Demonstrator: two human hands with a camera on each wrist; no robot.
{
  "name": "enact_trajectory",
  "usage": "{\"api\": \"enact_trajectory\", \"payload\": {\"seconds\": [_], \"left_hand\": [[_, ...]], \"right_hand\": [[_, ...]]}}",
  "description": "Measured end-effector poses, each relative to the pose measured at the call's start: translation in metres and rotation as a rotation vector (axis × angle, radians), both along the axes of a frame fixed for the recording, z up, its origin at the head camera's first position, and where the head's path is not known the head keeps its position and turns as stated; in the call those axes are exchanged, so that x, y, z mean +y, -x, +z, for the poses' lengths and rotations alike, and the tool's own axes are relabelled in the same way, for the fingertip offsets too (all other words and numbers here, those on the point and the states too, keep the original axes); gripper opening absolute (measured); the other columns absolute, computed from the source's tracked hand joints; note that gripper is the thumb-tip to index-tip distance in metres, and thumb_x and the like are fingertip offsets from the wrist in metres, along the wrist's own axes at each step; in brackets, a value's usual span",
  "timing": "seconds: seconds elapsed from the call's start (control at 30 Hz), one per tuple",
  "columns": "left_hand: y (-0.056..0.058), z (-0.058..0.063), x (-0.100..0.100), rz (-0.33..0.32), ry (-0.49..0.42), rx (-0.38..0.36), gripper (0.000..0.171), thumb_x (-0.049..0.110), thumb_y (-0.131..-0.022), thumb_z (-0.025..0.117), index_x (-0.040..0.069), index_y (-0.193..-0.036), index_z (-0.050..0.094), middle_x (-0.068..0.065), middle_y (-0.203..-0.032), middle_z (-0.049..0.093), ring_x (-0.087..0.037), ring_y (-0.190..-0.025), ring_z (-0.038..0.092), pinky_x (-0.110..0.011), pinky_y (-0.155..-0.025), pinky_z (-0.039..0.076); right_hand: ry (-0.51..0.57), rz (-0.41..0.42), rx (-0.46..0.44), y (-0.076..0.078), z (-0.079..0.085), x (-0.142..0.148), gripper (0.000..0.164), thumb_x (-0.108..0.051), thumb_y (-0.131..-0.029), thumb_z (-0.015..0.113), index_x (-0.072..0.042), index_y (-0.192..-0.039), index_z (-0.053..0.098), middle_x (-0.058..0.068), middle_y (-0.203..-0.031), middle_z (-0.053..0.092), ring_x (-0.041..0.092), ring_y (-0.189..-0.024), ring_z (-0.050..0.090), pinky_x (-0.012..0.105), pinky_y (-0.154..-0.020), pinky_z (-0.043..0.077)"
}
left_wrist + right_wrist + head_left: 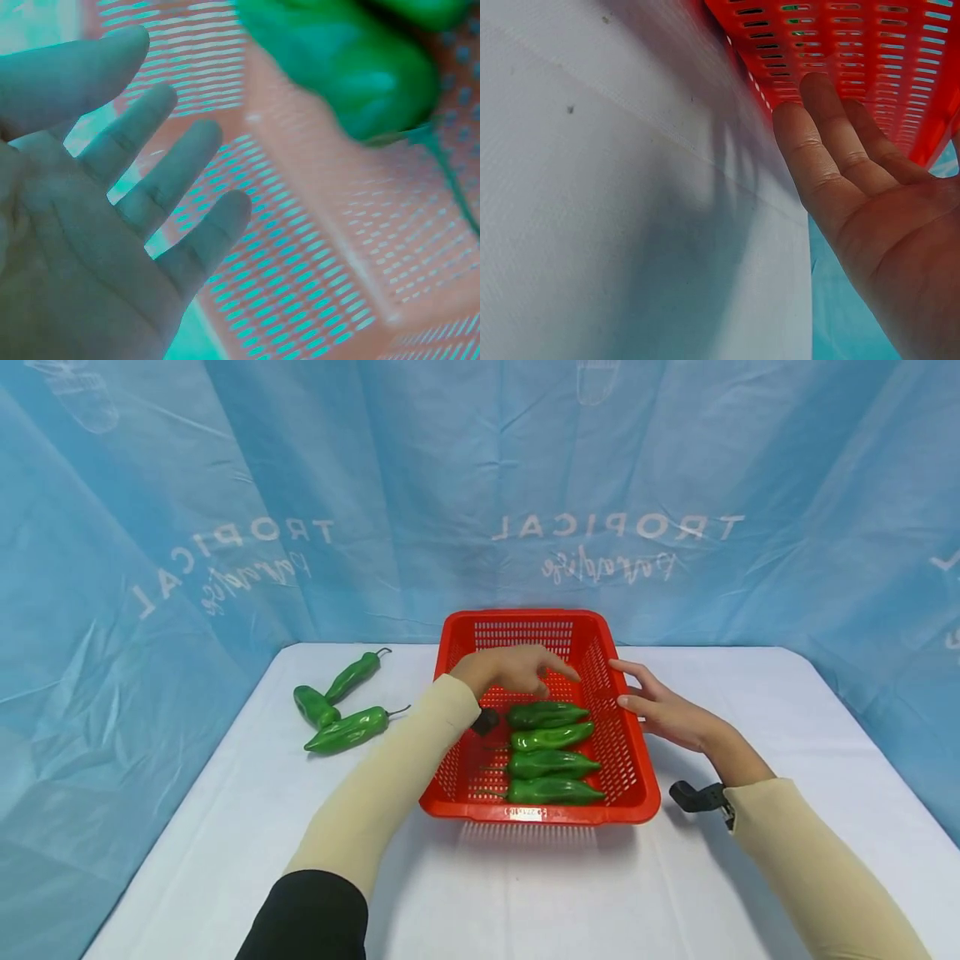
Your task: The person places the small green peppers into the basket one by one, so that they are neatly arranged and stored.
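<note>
On the table we have a basket, four peppers one behind another in its near half, three more peppers left of it, and a curtain behind.

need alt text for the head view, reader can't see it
An empty left hand hovers over a red basket holding four green peppers in a row, while the right hand touches the basket's right rim. Left of the basket, three more peppers lie on a white table; a blue sheet hangs behind.

White table — behind it, blue curtain with mirrored white lettering
</note>
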State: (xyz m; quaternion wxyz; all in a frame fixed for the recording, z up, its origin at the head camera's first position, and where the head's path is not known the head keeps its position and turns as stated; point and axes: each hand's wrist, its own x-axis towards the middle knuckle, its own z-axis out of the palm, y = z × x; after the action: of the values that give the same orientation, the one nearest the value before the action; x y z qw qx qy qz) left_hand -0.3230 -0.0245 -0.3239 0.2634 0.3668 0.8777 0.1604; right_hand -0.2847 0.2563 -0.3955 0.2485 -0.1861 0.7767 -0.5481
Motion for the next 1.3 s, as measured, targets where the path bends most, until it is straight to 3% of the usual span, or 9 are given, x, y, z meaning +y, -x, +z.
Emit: {"api": "enact_trajectory", "payload": {"seconds": [0.27,0.47,0.6,0.7,0.83,0.97,1.13,1.3], "left_hand": [[-0.016,0.034,-0.027,-0.017,-0.141,0.051,0.045,0.015,-0.098,0.056,0.024,-0.143,0.055,0.005,-0.144,0.056,-0.017,-0.126,0.057,-0.032,-0.104,0.050],[-0.041,0.053,-0.062,0.050,-0.056,0.207,0.044,0.017,-0.098,0.057,0.019,-0.141,0.057,-0.001,-0.143,0.059,-0.020,-0.130,0.056,-0.039,-0.108,0.047],[-0.056,0.058,-0.090,0.095,-0.063,0.239,0.043,0.017,-0.098,0.057,0.016,-0.142,0.056,-0.005,-0.143,0.058,-0.024,-0.129,0.056,-0.043,-0.106,0.048],[-0.065,0.053,-0.115,0.145,-0.109,0.237,0.042,0.015,-0.099,0.057,0.014,-0.141,0.056,-0.007,-0.141,0.059,-0.025,-0.125,0.058,-0.044,-0.101,0.052],[-0.074,0.034,-0.152,0.257,-0.174,0.221,0.038,0.014,-0.099,0.055,0.014,-0.137,0.060,-0.009,-0.136,0.062,-0.024,-0.114,0.061,-0.041,-0.089,0.057],[-0.084,0.015,-0.187,0.357,-0.190,0.207,0.035,0.013,-0.100,0.052,0.013,-0.134,0.062,-0.010,-0.133,0.064,-0.026,-0.113,0.062,-0.044,-0.090,0.056],[-0.089,0.002,-0.216,0.406,-0.172,0.202,0.035,0.010,-0.100,0.050,0.010,-0.133,0.061,-0.013,-0.132,0.063,-0.030,-0.116,0.062,-0.050,-0.097,0.053],[-0.096,-0.010,-0.233,0.415,-0.205,0.175,0.035,0.012,-0.100,0.053,0.007,-0.134,0.060,-0.015,-0.135,0.061,-0.030,-0.114,0.063,-0.047,-0.095,0.054]], "right_hand": [[-0.012,-0.010,0.019,0.002,0.002,0.003,0.069,-0.026,-0.102,0.049,-0.033,-0.157,0.007,0.023,-0.158,0.024,0.019,-0.125,0.050,0.052,-0.098,0.053],[-0.008,0.000,0.019,0.003,0.003,0.001,0.069,-0.025,-0.103,0.049,-0.031,-0.157,0.008,0.024,-0.157,0.026,0.018,-0.123,0.053,0.051,-0.096,0.055],[-0.018,-0.004,0.015,0.003,0.003,0.000,0.069,-0.026,-0.102,0.050,-0.030,-0.157,0.008,0.024,-0.158,0.026,0.023,-0.125,0.051,0.052,-0.097,0.054],[-0.014,-0.010,0.015,0.003,0.004,0.001,0.069,-0.025,-0.103,0.050,-0.030,-0.157,0.008,0.025,-0.157,0.026,0.020,-0.123,0.053,0.050,-0.096,0.055],[-0.016,-0.010,0.007,0.002,0.004,-0.001,0.070,-0.025,-0.103,0.050,-0.027,-0.158,0.007,0.026,-0.156,0.027,0.017,-0.120,0.054,0.046,-0.094,0.057],[-0.025,-0.004,-0.011,0.003,0.002,-0.005,0.072,-0.026,-0.102,0.052,-0.026,-0.158,0.007,0.025,-0.156,0.028,0.020,-0.122,0.053,0.046,-0.094,0.057],[-0.024,-0.010,-0.002,0.004,0.001,-0.004,0.071,-0.025,-0.102,0.051,-0.026,-0.158,0.008,0.025,-0.156,0.030,0.022,-0.122,0.053,0.048,-0.094,0.056],[-0.030,-0.018,0.007,0.001,0.000,0.001,0.071,-0.025,-0.102,0.052,-0.027,-0.158,0.008,0.025,-0.156,0.029,0.025,-0.124,0.052,0.050,-0.094,0.056]]}}
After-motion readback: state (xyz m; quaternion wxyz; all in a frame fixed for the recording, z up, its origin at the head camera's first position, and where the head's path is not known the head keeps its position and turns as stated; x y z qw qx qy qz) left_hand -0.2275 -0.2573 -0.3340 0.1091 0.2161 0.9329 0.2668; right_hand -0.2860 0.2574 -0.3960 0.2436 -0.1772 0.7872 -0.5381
